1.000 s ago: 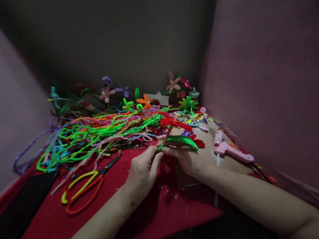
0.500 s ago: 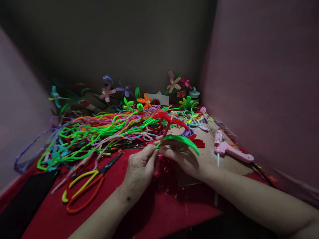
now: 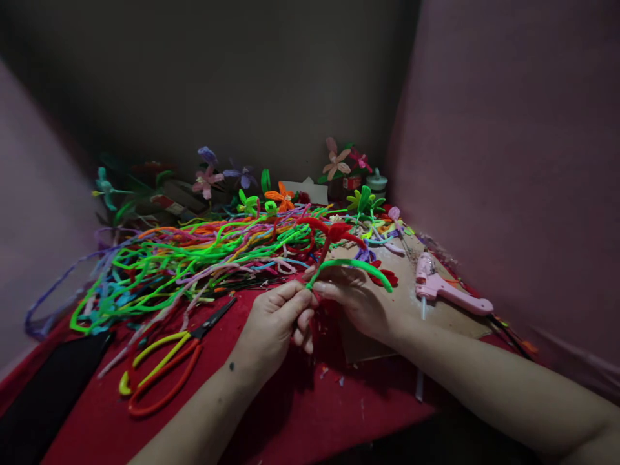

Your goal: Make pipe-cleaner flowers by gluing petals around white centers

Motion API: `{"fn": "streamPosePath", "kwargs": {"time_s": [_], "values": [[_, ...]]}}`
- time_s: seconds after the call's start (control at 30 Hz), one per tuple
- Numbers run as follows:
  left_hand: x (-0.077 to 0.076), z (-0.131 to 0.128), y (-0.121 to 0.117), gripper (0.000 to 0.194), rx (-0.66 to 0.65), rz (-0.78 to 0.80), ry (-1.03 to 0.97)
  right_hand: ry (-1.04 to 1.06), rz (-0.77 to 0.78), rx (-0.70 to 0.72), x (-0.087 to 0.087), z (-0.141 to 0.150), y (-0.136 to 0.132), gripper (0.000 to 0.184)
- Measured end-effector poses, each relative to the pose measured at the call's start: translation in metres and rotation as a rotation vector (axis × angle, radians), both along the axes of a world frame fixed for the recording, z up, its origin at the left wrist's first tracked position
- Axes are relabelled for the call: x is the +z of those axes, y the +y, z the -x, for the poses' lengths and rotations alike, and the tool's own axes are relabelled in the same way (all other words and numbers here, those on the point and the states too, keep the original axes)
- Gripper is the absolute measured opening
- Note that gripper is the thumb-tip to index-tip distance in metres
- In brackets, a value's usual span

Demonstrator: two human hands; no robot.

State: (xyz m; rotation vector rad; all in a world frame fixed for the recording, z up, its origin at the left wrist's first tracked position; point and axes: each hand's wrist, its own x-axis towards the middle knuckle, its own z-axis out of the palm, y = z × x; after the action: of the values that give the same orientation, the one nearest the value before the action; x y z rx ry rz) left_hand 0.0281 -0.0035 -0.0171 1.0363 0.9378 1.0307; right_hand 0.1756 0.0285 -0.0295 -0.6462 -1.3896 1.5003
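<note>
The red flower (image 3: 334, 232) rises above the left hand (image 3: 274, 323), pinching its green base (image 3: 310, 282), and right hand (image 3: 365, 307), grip unclear.

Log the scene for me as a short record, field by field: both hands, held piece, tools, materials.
Left hand: pinching the green lower end of the stem
Right hand: beside the stem, under the leaf; fingertip contact unclear
Held piece: red fuzzy flower with one long green leaf
Scissors: on the red cloth, left of the left hand
Glue gun: pink, beyond the right forearm
Materials: heap of coloured pipe cleaners, farther back
</note>
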Motion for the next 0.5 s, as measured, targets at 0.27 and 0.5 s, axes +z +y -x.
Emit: {"fn": "streamPosePath", "kwargs": {"time_s": [0.27,0.5], "values": [[-0.0040,0.0063,0.0070,0.015,-0.290,0.211,-0.334,0.189,0.177,0.091,-0.0100,0.0049,0.0033,0.016],[-0.0062,0.0030,0.0056,0.020,-0.243,0.125,-0.194,0.246,0.258,0.074,-0.0108,0.0039,0.0030,0.011]]}}
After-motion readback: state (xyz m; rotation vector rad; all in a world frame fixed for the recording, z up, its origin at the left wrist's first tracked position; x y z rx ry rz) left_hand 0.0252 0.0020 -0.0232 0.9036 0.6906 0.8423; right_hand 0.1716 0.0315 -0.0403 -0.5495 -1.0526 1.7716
